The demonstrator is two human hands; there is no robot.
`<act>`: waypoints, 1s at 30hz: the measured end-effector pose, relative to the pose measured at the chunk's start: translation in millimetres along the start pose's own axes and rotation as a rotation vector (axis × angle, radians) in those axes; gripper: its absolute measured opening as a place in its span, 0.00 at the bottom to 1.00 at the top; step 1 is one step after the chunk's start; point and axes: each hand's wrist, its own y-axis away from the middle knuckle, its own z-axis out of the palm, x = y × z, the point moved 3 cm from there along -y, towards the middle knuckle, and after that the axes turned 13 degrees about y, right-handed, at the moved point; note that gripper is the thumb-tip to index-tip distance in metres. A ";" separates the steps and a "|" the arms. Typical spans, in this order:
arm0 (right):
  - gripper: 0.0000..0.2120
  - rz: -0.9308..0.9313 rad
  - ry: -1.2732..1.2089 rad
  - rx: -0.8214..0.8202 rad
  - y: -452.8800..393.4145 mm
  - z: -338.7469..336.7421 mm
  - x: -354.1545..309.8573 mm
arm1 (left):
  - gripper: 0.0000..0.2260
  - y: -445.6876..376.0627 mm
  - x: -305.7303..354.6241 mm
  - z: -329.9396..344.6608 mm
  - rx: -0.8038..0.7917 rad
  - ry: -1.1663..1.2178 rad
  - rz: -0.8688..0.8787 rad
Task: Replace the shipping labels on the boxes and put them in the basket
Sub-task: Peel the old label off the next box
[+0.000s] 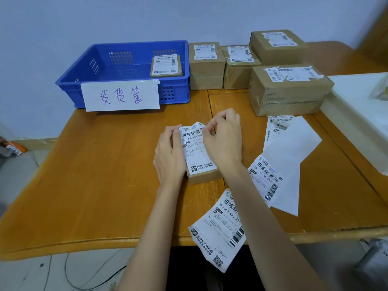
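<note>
1. Box (pixel 204 176), small and brown, flat on the wooden surface (pixel 94 175) near the front middle, between both hands.
2. Label (pixel 196 148) lying over the box top, far end lifted and curled off it, near end flat against the cardboard.
3. Left hand (pixel 169 156) curled round the box's left side, thumb on the label's left edge.
4. Right hand (pixel 223 137) pinching the label's lifted far right corner, fingers bent close together.
5. Basket (pixel 117 66), blue plastic, at the back left of the surface, white handwritten sign (pixel 120 96) taped to its front wall.
6. Labelled box (pixel 165 65) inside the basket, against the right wall.
7. Four more boxes to the right of the basket along the back: one (pixel 206 66) just beside the basket, a second (pixel 239 68) touching that, a third (pixel 277 46) behind, a large fourth (pixel 289 91) in front; torn labels on all four tops.
8. Loose labels on the surface to the right of the held box: one (pixel 218 229) overhanging the front edge, one (pixel 265 179) under a blank backing sheet (pixel 291 156), more (pixel 275 127) beside the large box.
9. White tray (pixel 357 114) at the far right edge.
</note>
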 end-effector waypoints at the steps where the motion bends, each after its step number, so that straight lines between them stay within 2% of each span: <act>1: 0.07 -0.028 0.003 0.024 -0.1 -1.2 -1.1 | 0.13 -0.1 0.3 0.2 -0.001 -0.005 0.005; 6: 0.05 -0.079 0.065 0.069 0.6 -3.1 -3.2 | 0.13 -0.3 0.2 0.3 0.002 -0.003 -0.004; 10: 0.05 0.126 -0.197 0.181 0.5 -6.9 2.3 | 0.12 -0.1 0.5 0.6 -0.002 -0.012 -0.003; 12: 0.05 0.210 -0.207 0.218 2.7 -11.3 3.8 | 0.11 -0.8 0.8 0.7 -0.009 -0.024 -0.001; 18: 0.09 0.107 0.171 -0.006 24.7 -8.2 2.2 | 0.11 -1.7 -1.5 1.0 -0.016 -0.039 0.007; 21: 0.11 0.102 0.189 -0.006 31.0 -10.9 0.2 | 0.11 -1.0 -0.8 1.2 -0.017 -0.046 0.017; 25: 0.08 0.121 0.187 -0.015 28.0 -12.1 1.0 | 0.09 -0.6 -1.2 0.9 -0.025 -0.066 0.033; 30: 0.09 0.053 0.213 -0.002 21.0 -4.2 -2.2 | 0.10 -2.1 -3.5 0.8 -0.017 -0.059 0.024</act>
